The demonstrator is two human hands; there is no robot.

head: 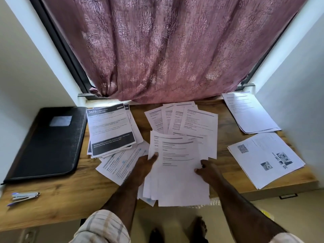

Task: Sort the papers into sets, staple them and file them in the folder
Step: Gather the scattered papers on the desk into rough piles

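So far only sorting shows: 5 loose piles lie across the tabletop (pixel 73 195), none visibly stapled. Left hand (pixel 146 163) and right hand (pixel 207 170) each pinch the unsorted stack (pixel 178 172) at the near edge. Stapler (pixel 23 197) lies untouched; folder (pixel 47 146) shut, far left.

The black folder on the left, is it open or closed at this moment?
Closed. The folder lies flat on the table with its cover shut, and no paper shows inside it or sticks out of it.
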